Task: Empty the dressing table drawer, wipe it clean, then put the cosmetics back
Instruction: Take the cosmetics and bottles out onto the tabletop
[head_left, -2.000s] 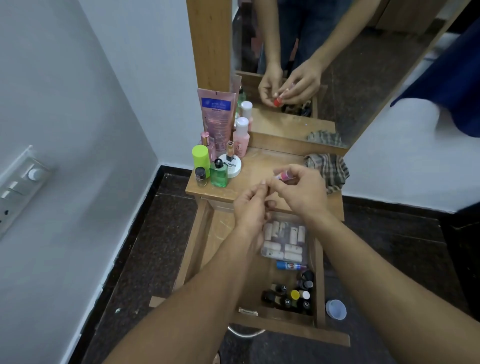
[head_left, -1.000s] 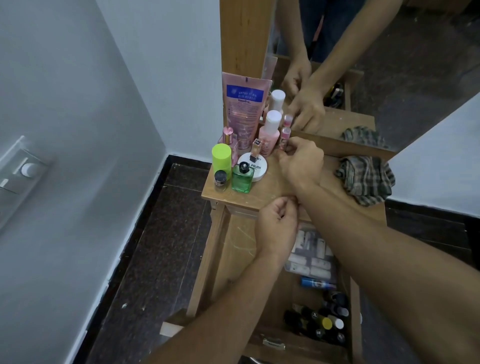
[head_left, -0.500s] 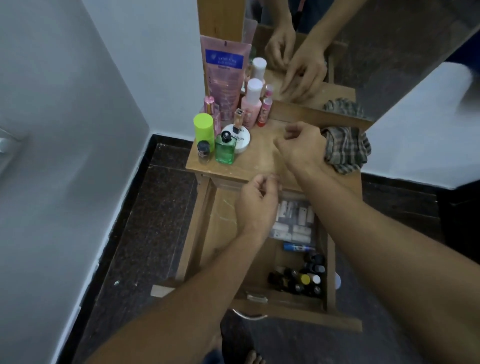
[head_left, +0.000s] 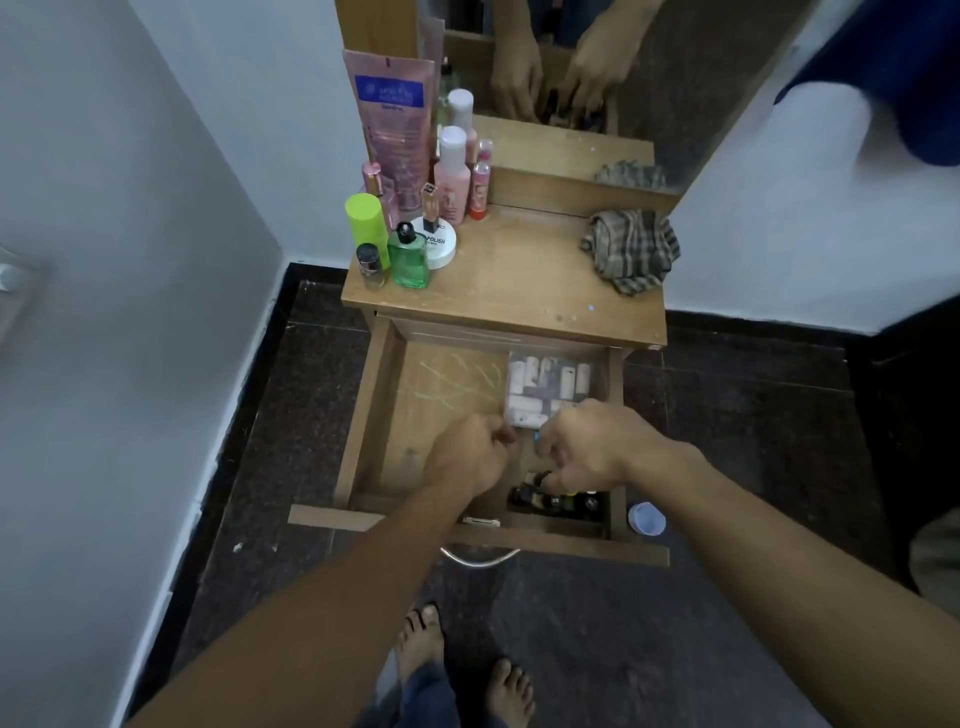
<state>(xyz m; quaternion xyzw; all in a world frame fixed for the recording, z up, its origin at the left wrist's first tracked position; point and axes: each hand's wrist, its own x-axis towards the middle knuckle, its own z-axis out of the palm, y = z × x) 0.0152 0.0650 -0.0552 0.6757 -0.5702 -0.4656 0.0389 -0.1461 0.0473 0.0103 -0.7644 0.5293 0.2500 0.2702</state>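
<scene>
The wooden drawer (head_left: 363, 415) stands pulled out under the dressing table top (head_left: 519, 280). Both my hands are inside it. My left hand (head_left: 470, 454) is curled into a fist over the bare drawer floor, with nothing visible in it. My right hand (head_left: 584, 449) reaches down among several small dark bottles (head_left: 563, 503) at the front right corner, its fingertips pinching one black-capped bottle. A clear box of white tubes (head_left: 550, 382) lies at the drawer's back right. A bit of a blue tube shows just left of my right hand.
On the top's left stand a pink tube (head_left: 397, 130), a pink bottle (head_left: 451, 176), a small red-capped stick (head_left: 480, 189), a lime-capped bottle (head_left: 366, 221), a green bottle (head_left: 408, 260) and a white tin (head_left: 440, 241). A checked cloth (head_left: 631, 249) lies right. A pale lid (head_left: 647, 518) lies on the floor.
My right hand set the small red-capped stick beside the pink bottle, then came down into the drawer onto the small bottles. My left hand dropped into the drawer too.
</scene>
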